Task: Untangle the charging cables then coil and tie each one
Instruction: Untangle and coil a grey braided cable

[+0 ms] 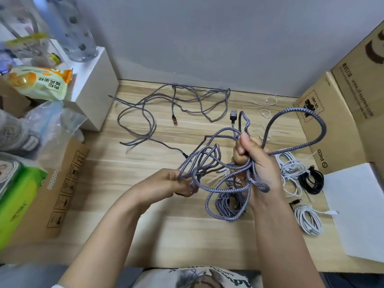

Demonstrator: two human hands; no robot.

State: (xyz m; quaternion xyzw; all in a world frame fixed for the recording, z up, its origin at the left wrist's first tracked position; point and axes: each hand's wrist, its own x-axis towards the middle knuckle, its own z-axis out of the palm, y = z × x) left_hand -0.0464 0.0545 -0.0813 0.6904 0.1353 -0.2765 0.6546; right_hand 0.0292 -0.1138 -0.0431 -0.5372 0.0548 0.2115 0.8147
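Observation:
A tangle of grey braided charging cable (pixel 209 161) hangs above the wooden table (pixel 187 235) between my hands. My left hand (pixel 176 183) pinches strands at the tangle's left side. My right hand (pixel 253 161) grips a bunch of strands, and a big loop (pixel 320 125) arcs up to its right. A USB plug (pixel 233 114) sticks up behind the tangle. A coiled grey cable (pixel 228 204) lies under my right hand. Another loose grey braided cable (pixel 166 109) sprawls across the far side of the table.
Coiled white cables (pixel 291 169) (pixel 309 220) and a coiled black cable (pixel 311 179) lie at the right. Several white ties (pixel 266 115) lie by the back right. Cardboard boxes (pixel 342 113) stand right, a white sheet (pixel 357 208) lies beside them, and boxes and snack bags (pixel 41 80) crowd the left.

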